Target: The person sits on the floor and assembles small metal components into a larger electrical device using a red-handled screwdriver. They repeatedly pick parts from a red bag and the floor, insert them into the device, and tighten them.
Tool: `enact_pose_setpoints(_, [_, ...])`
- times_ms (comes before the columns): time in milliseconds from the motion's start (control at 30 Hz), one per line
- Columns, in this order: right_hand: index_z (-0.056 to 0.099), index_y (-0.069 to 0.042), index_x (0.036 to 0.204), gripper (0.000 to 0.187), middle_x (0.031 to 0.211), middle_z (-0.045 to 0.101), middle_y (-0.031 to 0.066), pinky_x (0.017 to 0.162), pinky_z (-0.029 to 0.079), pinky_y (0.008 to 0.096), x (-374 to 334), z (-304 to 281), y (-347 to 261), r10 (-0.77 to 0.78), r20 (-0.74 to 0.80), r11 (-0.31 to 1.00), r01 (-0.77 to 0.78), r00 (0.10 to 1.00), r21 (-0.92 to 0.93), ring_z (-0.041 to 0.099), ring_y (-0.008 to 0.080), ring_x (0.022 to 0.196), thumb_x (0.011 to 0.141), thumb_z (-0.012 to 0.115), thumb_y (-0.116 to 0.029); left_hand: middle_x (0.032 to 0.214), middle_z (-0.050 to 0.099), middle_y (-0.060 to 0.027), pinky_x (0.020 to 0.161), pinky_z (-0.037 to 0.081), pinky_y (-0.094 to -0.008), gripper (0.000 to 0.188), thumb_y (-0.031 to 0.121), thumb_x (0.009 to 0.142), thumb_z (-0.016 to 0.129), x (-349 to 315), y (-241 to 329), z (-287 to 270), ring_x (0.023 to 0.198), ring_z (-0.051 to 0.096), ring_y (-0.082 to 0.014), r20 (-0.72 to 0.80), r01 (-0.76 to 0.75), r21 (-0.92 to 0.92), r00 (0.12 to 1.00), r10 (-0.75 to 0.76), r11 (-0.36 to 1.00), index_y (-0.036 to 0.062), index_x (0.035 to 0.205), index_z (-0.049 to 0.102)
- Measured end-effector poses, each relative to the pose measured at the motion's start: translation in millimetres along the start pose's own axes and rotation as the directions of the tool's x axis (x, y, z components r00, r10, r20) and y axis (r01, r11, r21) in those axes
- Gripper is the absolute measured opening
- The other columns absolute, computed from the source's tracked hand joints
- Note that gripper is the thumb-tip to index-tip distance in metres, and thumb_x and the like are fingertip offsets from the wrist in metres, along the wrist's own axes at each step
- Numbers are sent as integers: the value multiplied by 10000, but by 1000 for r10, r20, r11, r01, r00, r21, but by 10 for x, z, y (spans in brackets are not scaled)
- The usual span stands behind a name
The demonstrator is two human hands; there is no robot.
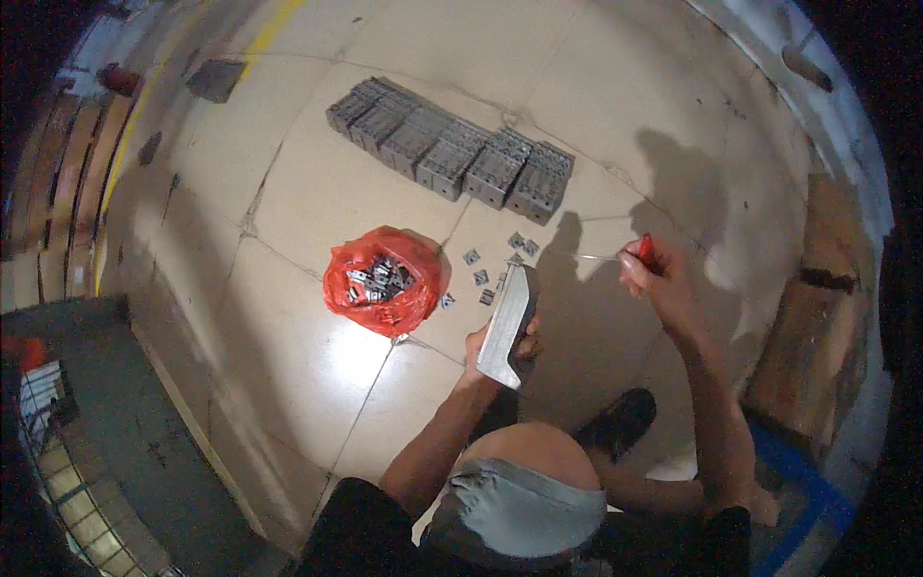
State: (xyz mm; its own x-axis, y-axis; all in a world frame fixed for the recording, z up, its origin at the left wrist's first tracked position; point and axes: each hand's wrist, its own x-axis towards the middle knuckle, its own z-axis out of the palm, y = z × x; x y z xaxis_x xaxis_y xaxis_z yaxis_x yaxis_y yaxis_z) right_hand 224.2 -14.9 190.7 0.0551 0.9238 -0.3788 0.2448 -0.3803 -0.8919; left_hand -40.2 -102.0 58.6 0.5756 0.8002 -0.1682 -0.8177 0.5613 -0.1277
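My left hand (477, 352) is wrapped round a long grey part (507, 322) with an angled lower end, held upright above the floor. Off to the right, my right hand (654, 276) grips a red-handled screwdriver (645, 250). Its thin shaft points left toward the grey part, with a gap between them. Several small square metal clips (481, 278) lie scattered on the tiles beyond my left hand. To their left sits an open red plastic bag (339, 300) filled with similar small metal pieces (386, 279).
Rows of stacked grey blocks (423, 137) stand on the tiled floor ahead. Brown boards (798, 361) lie at the right, near a blue frame (798, 462). A dark platform (125, 413) borders the lower left. My knee (538, 452) and shoe (625, 420) are close below my hands.
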Motion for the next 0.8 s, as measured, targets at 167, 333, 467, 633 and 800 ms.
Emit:
enact_pose_setpoints(167, [687,-37,993,155,750,674,33,578,463,272,9,54,-133,-7,32,1000,7,999,-2,569,91,603,945,728,-178,1006,582,-139,668,432,-332,518,354,934,635,4,154,113,703,544,-205,35,-50,107,998,46,993,102,1372,521])
enact_pose_setpoints(333, [701,-44,1001,139,753,679,31,595,472,270,-26,98,-259,4,26,999,-3,1000,-32,576,86,622,962,713,-176,1008,604,-89,628,460,-340,566,325,909,696,-17,156,169,718,568,-199,15,-96,132,995,95,987,111,1391,491])
enact_pose_setpoints(467, [704,-38,1016,155,784,677,8,627,476,267,-51,97,-302,-28,-7,989,26,1000,-146,580,86,643,971,707,-187,1065,609,-71,678,476,-342,776,353,815,754,-47,200,289,796,593,-193,-241,13,396,966,91,918,135,1492,446])
enact_pose_setpoints(633, [695,-30,1111,201,815,691,47,666,487,298,-79,60,-329,-353,-34,851,306,935,-427,595,123,687,963,710,-165,1311,638,-139,932,582,-398,754,-17,869,698,8,159,338,1149,670,-266,-229,5,635,957,181,772,116,1536,375])
enact_pose_setpoints(800, [666,-18,1157,261,957,728,194,766,547,415,-200,179,-166,-288,42,813,268,957,-516,725,332,870,946,696,-168,1265,655,-143,922,573,-368,819,-29,797,813,258,-108,-29,1144,662,-232,-316,86,824,890,329,560,87,1495,400])
